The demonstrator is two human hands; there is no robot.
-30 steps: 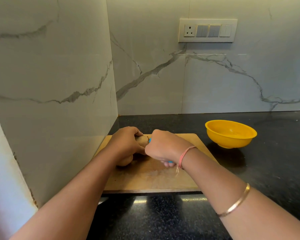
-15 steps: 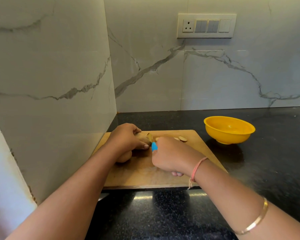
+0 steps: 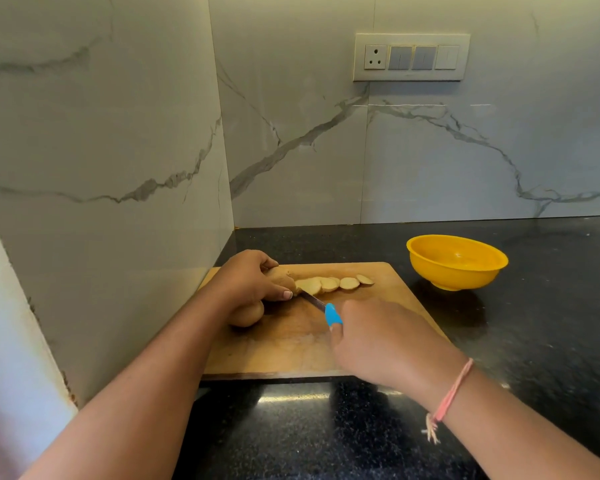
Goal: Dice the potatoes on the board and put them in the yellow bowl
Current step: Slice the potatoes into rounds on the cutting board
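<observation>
Slicing: the left hand (image 3: 248,278) curls its fingers over a potato (image 3: 284,279) and pins it to the wooden board (image 3: 291,348), thumb tip beside the cut face.
Knife: the right hand (image 3: 378,344) grips the blue handle of the knife (image 3: 326,308); the blade angles up and left, its tip at the potato's cut end.
Change: half a second ago the right hand sat close against the potato and hid most of the cut pieces. It has now drawn back toward the board's near edge, so the blade and the whole row show. The left hand and the bowl stay where they were.
Slices: round slices (image 3: 333,284) lie fanned and overlapping, running right from the potato along the far part of the board.
Second potato: a whole one (image 3: 246,315) lies on the board under the left wrist.
Yellow bowl: the yellow bowl (image 3: 456,261) stands on the black counter (image 3: 534,323), beyond the board's far right corner and apart from it.
Edges: the board's left end lies near the marble side wall (image 3: 101,168); its near edge runs under the right hand.
Open room: bare counter stretches right of the board and in front of the bowl; bare board lies between the slices and the right hand.
</observation>
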